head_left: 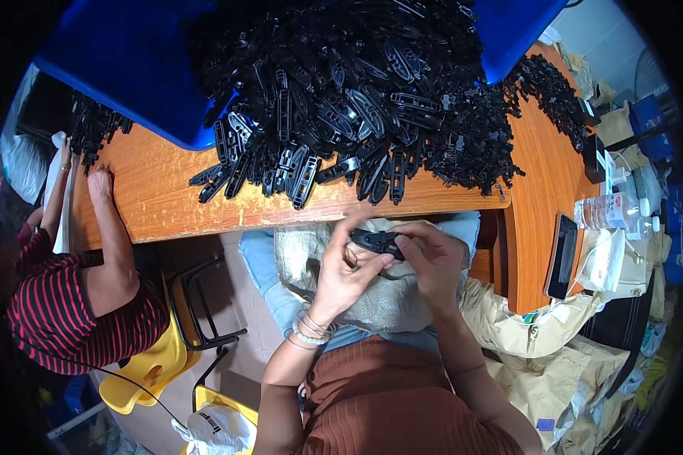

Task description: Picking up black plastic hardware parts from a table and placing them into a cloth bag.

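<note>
Between my two hands, above my lap, is a black plastic part (373, 241), long and narrow with rounded ends. My left hand (343, 265) grips its left end, thumb along the lower edge and the index finger raised and smeared by motion. The fingers of my right hand (430, 258) pinch the part's right end; whether a smaller piece is in them too I cannot make out. Just beyond my hands, at the table's front edge, lies a big heap of similar black plastic parts (303, 163). To its right is a pile of much smaller black pieces (470, 144).
Blue bins (136, 76) lie tipped behind the heap on the wooden table (159, 186). A phone (562, 256) and a plastic bottle (611, 210) are at the right. A woven sack (300, 250) covers my lap. At left, a person in a striped shirt (83, 318) sits at the table.
</note>
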A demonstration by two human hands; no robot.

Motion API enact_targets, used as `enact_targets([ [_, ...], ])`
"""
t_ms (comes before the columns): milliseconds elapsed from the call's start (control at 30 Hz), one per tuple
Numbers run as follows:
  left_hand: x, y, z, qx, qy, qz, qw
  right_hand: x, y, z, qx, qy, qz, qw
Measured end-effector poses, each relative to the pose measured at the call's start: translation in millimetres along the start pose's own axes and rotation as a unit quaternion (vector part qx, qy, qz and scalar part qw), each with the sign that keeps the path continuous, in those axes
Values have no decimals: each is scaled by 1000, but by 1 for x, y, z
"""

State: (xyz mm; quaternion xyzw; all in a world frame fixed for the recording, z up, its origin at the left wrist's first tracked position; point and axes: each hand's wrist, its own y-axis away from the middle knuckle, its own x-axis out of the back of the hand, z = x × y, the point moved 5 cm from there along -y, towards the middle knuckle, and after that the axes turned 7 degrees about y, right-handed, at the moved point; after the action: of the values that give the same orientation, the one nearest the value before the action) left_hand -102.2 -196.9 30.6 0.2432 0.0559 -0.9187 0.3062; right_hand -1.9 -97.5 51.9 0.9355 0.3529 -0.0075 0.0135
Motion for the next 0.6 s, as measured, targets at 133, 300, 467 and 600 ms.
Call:
enact_targets([
  [133,-2,1,7,9,-64,-48,997,2,-1,-5,89,84,-9,992],
  [300,0,3,4,41,-8,-11,999,1,6,-19,228,280,30,932],
  [467,3,1,2,52,-19,6,998,2,9,-17,291,338,43,894],
  [600,4,-1,5,38,-58,5,998,5,4,-8,83,197,-20,977],
])
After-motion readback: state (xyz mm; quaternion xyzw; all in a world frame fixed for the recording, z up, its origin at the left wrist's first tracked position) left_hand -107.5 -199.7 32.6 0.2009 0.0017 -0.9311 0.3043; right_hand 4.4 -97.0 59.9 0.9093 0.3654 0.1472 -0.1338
